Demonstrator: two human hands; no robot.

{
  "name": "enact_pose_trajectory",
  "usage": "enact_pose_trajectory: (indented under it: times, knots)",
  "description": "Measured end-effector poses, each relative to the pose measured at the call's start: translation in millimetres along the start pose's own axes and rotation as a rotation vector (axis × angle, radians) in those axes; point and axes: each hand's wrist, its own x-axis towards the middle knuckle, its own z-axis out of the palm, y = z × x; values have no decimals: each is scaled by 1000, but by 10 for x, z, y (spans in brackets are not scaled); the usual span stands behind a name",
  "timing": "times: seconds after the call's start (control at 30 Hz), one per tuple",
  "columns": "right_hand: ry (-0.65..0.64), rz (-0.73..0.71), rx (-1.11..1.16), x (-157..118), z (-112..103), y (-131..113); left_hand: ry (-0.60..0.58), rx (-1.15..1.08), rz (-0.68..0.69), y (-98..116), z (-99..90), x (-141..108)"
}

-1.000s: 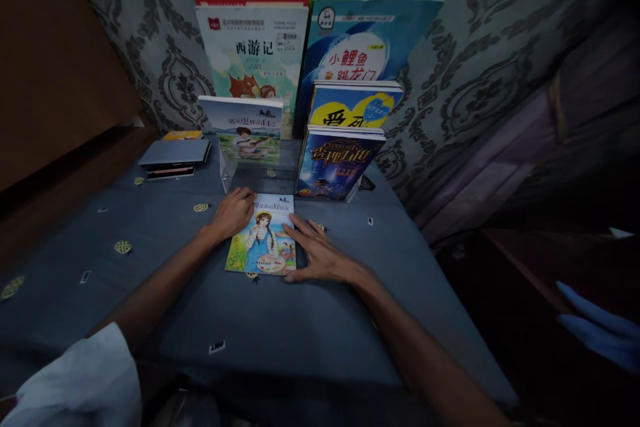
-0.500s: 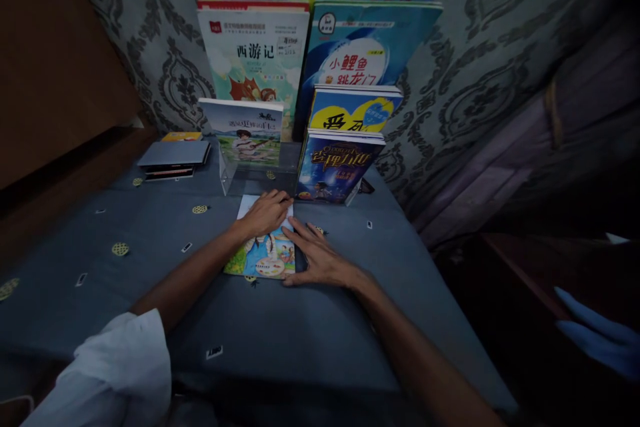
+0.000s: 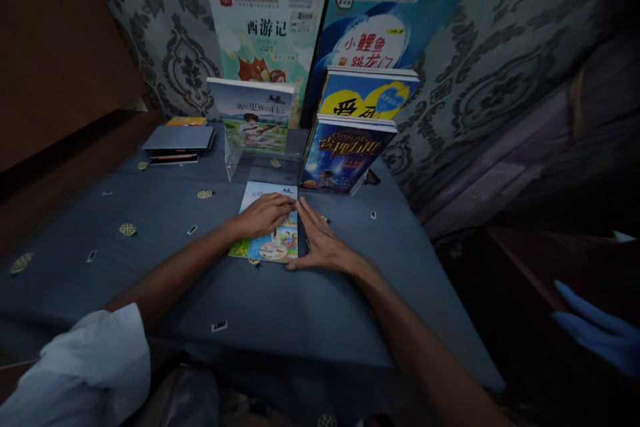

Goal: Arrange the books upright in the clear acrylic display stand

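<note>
A thin picture book point(image 3: 273, 252) with a bright illustrated cover lies flat on the dark cloth. My left hand point(image 3: 264, 215) rests flat across the middle of the cover, fingers pointing right and hiding part of it. Along the book's right edge is my right hand point(image 3: 323, 240), its thumb stretched out at the lower right corner and its fingers reaching up to the left fingertips. Just behind the book stands a clear display rack point(image 3: 257, 168). It bears a slim book with a seated figure on the cover point(image 3: 255, 123) and, to the right, a dark blue book point(image 3: 345, 157).
Taller books rise in tiers behind, among them a pale green one point(image 3: 265, 27) and a teal one point(image 3: 425, 0). A small stack of books point(image 3: 180, 139) lies at the back left. The tablecloth's right edge point(image 3: 450, 280) drops off beside a dark area.
My left hand has slid down over the cover, showing the title strip at its top. The right fingers have drawn closer together and upward. The whole view has shifted slightly.
</note>
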Motion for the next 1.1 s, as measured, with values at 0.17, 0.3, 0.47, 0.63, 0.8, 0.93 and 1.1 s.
enact_pose_trajectory:
  times: [0.17,0.3,0.47,0.63,0.8,0.93,1.1]
  knots:
    - [-4,-13,-3,-2,20,35,-5,-114,82,438,-15,-377]
    - [-40,-25,-34,-6,-3,9,-10,-152,127,648,-10,-596]
    - [-79,-15,-73,-1,-25,-16,-23,-217,116,619,-7,-630]
    - [-96,-12,-76,5,-60,-46,27,-183,-4,224,-2,-604]
    - [-111,18,-94,16,-68,-57,64,-64,-264,-434,-65,-604]
    - [-85,-8,-81,24,-40,-16,58,-28,-339,-653,-95,-620]
    - [-76,-4,-83,22,-30,-7,103,-32,-315,-497,-128,-705]
